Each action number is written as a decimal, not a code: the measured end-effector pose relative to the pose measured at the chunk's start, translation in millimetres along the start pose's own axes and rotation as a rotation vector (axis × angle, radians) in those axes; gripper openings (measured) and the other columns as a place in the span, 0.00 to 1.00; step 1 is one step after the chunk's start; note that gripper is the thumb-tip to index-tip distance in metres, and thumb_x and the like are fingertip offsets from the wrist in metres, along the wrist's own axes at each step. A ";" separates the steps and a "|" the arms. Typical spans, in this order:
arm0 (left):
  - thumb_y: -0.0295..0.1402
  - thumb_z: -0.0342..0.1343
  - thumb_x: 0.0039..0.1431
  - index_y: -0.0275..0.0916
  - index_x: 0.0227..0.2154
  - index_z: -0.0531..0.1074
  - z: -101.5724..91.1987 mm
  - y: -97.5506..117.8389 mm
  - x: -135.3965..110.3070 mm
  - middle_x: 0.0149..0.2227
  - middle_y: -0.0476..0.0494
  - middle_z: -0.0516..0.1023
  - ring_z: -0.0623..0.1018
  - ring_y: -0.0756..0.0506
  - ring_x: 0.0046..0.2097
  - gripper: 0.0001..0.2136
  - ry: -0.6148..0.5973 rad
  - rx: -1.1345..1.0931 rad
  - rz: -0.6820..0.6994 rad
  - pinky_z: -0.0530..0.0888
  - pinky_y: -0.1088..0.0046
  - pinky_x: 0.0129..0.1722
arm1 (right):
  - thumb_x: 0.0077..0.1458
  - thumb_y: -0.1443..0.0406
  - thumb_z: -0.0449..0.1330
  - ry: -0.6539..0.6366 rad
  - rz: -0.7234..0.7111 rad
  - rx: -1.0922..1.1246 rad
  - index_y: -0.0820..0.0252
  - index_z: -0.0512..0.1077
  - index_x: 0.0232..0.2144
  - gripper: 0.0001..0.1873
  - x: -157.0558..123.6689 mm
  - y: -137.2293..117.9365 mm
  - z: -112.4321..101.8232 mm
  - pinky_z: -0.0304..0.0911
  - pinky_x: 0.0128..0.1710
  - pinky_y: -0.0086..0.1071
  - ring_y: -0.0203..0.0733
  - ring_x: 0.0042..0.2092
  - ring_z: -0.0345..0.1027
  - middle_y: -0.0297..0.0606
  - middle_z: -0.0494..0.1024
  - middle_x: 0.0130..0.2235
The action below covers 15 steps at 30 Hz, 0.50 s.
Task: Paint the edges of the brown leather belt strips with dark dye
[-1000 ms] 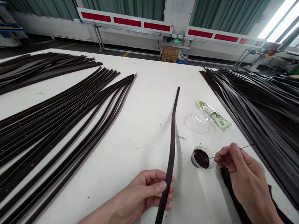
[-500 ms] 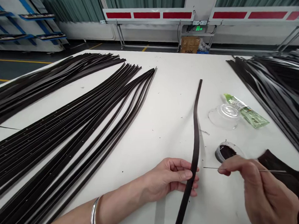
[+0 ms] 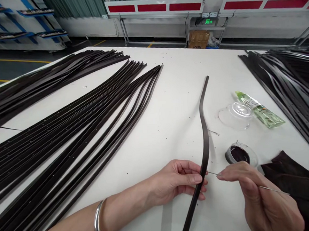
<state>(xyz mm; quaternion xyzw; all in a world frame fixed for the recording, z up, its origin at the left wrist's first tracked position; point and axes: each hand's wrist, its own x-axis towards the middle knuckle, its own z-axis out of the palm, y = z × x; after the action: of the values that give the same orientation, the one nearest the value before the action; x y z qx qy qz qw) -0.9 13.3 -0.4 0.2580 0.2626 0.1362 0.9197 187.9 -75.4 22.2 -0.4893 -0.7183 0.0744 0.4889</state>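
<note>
My left hand point(image 3: 178, 182) pinches a long dark leather strap point(image 3: 203, 126) that stands on its edge and runs away from me across the white table point(image 3: 174, 103). My right hand point(image 3: 256, 196) is closed on a thin metal needle-like tool point(image 3: 269, 189), whose tip touches the strap's edge just by my left thumb. A small round pot of dark dye point(image 3: 239, 154) sits just beyond my right hand. A silver bangle point(image 3: 98, 220) is on my left wrist.
Several dark straps point(image 3: 66, 134) lie fanned out on the left, another pile point(image 3: 296, 86) on the right. A clear plastic lid point(image 3: 235, 115) and a green tube point(image 3: 260, 109) lie past the pot. A dark cloth point(image 3: 297, 183) sits at the right.
My right hand drew the tool out of the dye pot and carried it left to the strap's edge. The view shifted left; the left hand keeps its grip.
</note>
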 end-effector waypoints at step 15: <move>0.30 0.67 0.52 0.33 0.36 0.75 0.0 0.6 0.7 0.34 0.40 0.78 0.78 0.47 0.34 0.10 -0.003 0.028 0.001 0.78 0.66 0.36 | 0.58 0.79 0.48 -0.012 -0.029 -0.077 0.62 0.70 0.40 0.15 12.5 -6.5 1.8 0.70 0.37 0.30 0.36 0.37 0.73 0.38 0.76 0.31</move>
<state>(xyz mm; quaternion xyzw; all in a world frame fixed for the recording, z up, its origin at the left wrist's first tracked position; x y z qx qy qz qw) -0.4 14.1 -0.4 0.2712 0.2630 0.1327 0.9164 181.9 -68.3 33.0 -0.4968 -0.7307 0.0423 0.4662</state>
